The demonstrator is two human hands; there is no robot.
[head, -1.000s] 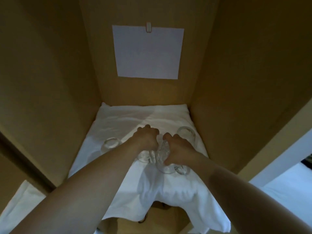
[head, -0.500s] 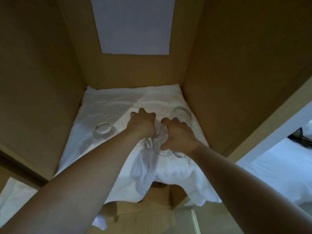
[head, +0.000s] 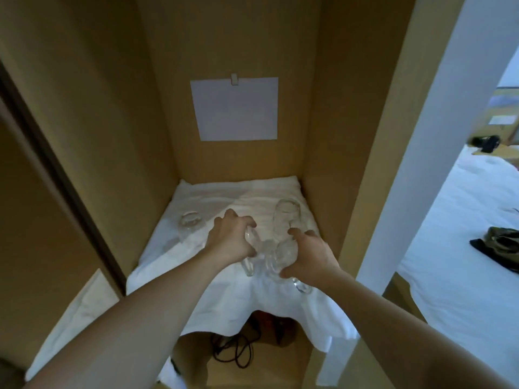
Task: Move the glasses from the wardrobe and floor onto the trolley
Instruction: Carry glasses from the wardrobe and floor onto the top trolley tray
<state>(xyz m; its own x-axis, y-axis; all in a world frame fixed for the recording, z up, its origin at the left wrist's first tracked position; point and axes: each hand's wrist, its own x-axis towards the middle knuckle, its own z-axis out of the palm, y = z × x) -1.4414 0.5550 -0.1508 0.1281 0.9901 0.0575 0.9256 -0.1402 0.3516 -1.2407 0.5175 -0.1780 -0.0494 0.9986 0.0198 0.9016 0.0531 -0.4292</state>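
Observation:
Inside the wooden wardrobe (head: 331, 136), a white cloth (head: 222, 299) covers a shelf. My left hand (head: 233, 240) grips a clear glass (head: 250, 249) tilted on its side. My right hand (head: 309, 258) holds two clear glasses (head: 283, 255), also tilted, just right of the left hand's glass. A tall clear glass (head: 286, 217) stands upright behind my right hand. A short round glass (head: 190, 224) stands on the cloth to the left. No trolley is in view.
A white sheet of paper (head: 236, 109) hangs on the wardrobe's back wall. Dark cables (head: 236, 349) lie under the shelf. A bed with white linen (head: 463, 248) and a dark garment (head: 500, 245) is at the right, past a white frame (head: 415, 153).
My hands have drawn slightly apart and toward me with the glasses in them. The view has tilted up, showing the whole paper and more of the bed.

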